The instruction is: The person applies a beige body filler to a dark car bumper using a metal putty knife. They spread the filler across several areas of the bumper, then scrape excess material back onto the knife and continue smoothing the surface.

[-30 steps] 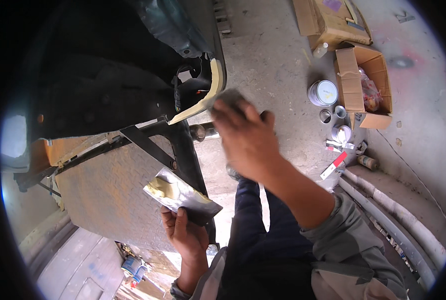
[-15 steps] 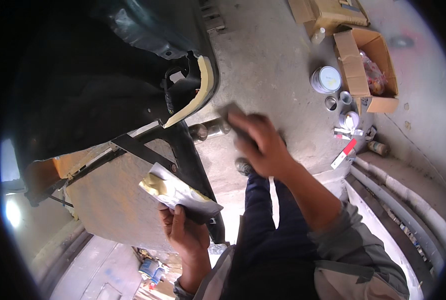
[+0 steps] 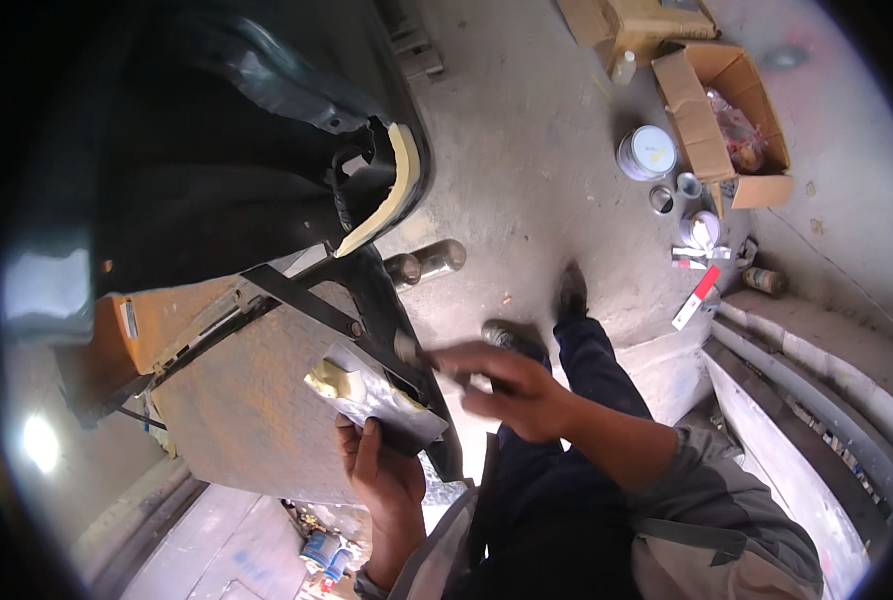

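Yellow paste (image 3: 337, 383), on rect. metal plate (image 3: 380, 397)

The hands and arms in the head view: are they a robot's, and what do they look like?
No, they are a person's. The left hand and right hand are bare, with no gloves. The right sleeve is cloth in darker and lighter grey, ending partway along the forearm. Of the left sleeve, little shows at the lower edge. No cables are visible on either arm.
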### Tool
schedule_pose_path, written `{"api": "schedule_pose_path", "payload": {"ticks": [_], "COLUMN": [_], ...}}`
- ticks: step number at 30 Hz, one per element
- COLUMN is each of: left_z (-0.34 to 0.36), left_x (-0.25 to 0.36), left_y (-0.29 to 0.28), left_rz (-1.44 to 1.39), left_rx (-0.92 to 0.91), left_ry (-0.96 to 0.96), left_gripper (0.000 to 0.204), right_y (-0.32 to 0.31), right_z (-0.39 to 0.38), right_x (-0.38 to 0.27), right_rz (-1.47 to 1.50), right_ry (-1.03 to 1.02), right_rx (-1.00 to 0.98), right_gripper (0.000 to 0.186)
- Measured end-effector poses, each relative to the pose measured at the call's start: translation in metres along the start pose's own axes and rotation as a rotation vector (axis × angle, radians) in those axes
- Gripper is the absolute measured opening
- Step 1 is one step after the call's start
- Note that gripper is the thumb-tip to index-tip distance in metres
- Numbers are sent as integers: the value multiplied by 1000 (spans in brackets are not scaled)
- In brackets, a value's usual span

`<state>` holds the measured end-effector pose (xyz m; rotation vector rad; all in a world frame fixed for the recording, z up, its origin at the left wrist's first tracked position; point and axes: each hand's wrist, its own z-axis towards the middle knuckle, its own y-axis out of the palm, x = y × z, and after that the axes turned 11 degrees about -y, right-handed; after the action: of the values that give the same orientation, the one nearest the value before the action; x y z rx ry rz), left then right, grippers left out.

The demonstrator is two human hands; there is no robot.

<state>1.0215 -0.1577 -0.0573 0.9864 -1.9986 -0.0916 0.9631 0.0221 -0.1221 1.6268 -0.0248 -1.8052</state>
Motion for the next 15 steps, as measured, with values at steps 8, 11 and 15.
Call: {"api": "schedule_pose_path", "payload": {"ticks": [8, 11, 15], "left_z": [-57, -89, -131], "left_x": [12, 0, -17], "left_y": [45, 57, 72], "left_rz": [-50, -103, -173], "left_rx": [-80, -86, -167], "left_ry": [30, -49, -161], "left_gripper": [26, 26, 30], "right_y": [-46, -59, -77], "right_z": [-65, -72, -78], "right_x": [-72, -113, -159], "right_rz": [-527, -101, 358], "right_ry": [13, 246, 315], "right_rx": [-313, 76, 70], "right_gripper": [48, 46, 53]}}
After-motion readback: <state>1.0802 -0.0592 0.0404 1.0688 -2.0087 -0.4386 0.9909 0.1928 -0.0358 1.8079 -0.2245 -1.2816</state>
